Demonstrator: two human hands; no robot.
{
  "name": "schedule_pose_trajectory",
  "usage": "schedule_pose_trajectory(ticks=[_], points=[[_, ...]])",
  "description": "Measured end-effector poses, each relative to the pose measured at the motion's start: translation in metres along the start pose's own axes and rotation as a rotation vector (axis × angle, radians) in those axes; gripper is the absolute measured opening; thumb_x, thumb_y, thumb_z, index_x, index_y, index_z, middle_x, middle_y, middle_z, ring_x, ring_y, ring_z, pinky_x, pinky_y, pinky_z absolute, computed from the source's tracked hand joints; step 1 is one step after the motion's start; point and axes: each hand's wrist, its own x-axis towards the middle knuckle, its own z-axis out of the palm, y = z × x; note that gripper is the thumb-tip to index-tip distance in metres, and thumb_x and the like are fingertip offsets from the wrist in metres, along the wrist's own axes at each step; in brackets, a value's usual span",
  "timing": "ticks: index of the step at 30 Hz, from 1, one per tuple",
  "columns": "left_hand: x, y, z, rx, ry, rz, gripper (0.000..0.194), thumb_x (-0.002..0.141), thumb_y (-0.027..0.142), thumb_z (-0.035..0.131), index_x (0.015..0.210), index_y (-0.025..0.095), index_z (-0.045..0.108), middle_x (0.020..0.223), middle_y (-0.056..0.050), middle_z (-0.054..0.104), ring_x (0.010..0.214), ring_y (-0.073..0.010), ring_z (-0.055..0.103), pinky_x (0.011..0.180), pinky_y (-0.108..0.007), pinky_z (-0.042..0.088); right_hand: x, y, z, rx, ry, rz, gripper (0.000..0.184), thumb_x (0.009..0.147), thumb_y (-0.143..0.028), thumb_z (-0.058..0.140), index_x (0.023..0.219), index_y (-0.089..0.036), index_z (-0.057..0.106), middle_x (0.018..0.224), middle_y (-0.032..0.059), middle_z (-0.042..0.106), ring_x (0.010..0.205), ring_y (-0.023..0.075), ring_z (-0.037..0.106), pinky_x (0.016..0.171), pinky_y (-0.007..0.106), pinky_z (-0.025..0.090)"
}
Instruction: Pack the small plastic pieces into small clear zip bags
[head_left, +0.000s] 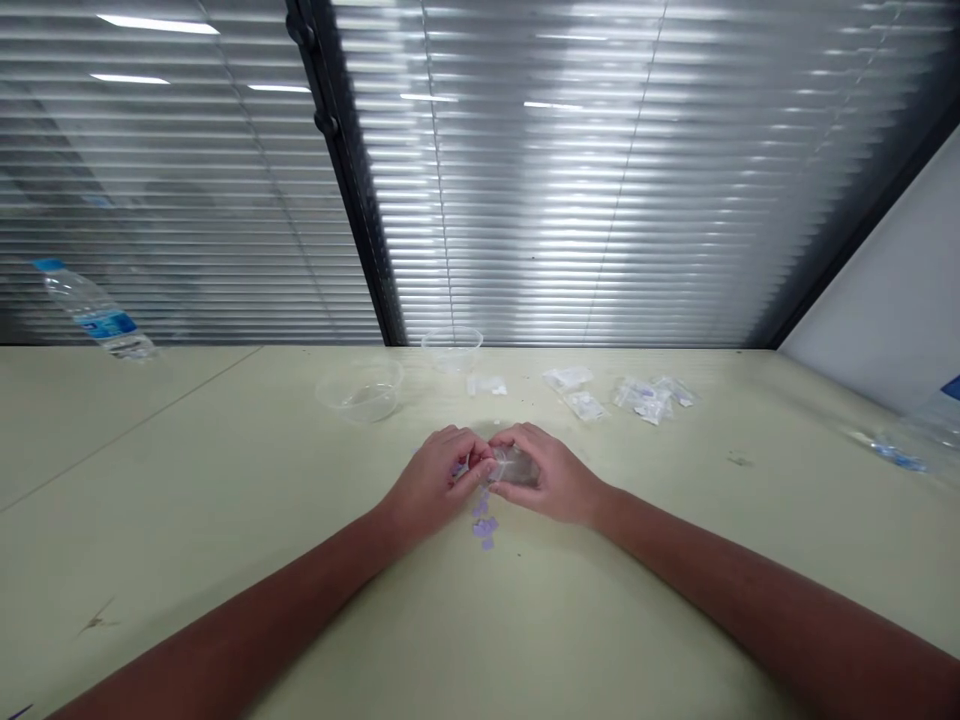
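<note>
My right hand point(559, 478) curves around a small clear plastic bag point(517, 466), thumb below it and fingers above. The thumb and fingers of my left hand point(442, 475) are pinched together at the left edge of the bag. Whether a small piece is also between those fingertips, I cannot tell. Several small flat purple pieces point(485, 527) lie loose on the table just below my hands. More purple shows behind the fingers of my left hand, partly hidden.
Two clear round plastic tubs point(324, 392) point(452, 338) stand behind my hands. Small white pieces point(486, 385) lie nearby. Farther right are several small clear packets point(649, 398). Water bottles stand at the far left point(105, 318) and right edge point(900, 458). Blinds point(525, 200) rise behind the table point(225, 480).
</note>
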Motion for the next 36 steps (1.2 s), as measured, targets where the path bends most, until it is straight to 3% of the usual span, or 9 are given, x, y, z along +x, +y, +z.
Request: schedule_pose_trajectory(ticks=[6,16,26,32,36], points=[[0.001,-0.010,-0.004,0.041,-0.012,0.093,0.032,0.106,0.037,0.052,0.085,0.024,0.072,0.075,0.001,0.066,0.078,-0.0170,0.057,0.079,-0.033,0.040,-0.001,0.002,0.001,0.015,0.010,0.021,0.043,0.088,-0.037,0.079,0.126,-0.028,0.060,0.116,0.0059,0.070,0.106,0.0240,0.064,0.091,0.039,0.053],[0.001,-0.026,-0.012,0.115,-0.031,0.155,0.015,0.100,0.037,0.063,0.105,0.026,0.071,0.094,-0.003,0.068,0.093,-0.0206,0.061,0.086,-0.034,0.046,-0.001,0.007,0.002,0.077,0.073,0.181,0.043,0.087,-0.037,0.079,0.126,-0.029,0.062,0.123,0.0050,0.069,0.113,0.0229,0.065,0.098,0.039,0.052],[-0.005,-0.009,-0.014,0.086,-0.279,0.240,0.053,0.084,0.056,0.080,0.127,0.028,0.065,0.129,-0.007,0.063,0.127,-0.0303,0.054,0.114,-0.044,0.037,0.001,0.005,0.002,0.049,0.120,0.229,0.042,0.087,-0.038,0.079,0.125,-0.028,0.063,0.120,0.0058,0.069,0.113,0.0239,0.065,0.102,0.044,0.051],[-0.003,-0.014,-0.010,0.074,-0.217,0.228,0.021,0.094,0.041,0.073,0.110,0.028,0.069,0.122,-0.004,0.068,0.121,-0.0252,0.058,0.111,-0.042,0.039,-0.001,0.008,0.004,0.014,0.155,0.230,0.044,0.085,-0.041,0.080,0.124,-0.030,0.062,0.121,0.0057,0.067,0.116,0.0251,0.063,0.103,0.045,0.050],[-0.002,-0.018,-0.010,0.071,-0.194,0.248,0.014,0.096,0.036,0.069,0.108,0.029,0.072,0.115,-0.003,0.072,0.115,-0.0233,0.062,0.108,-0.041,0.041,0.000,0.009,0.003,-0.048,0.193,0.207,0.040,0.087,-0.035,0.076,0.124,-0.029,0.061,0.118,0.0055,0.068,0.115,0.0254,0.062,0.106,0.046,0.047]])
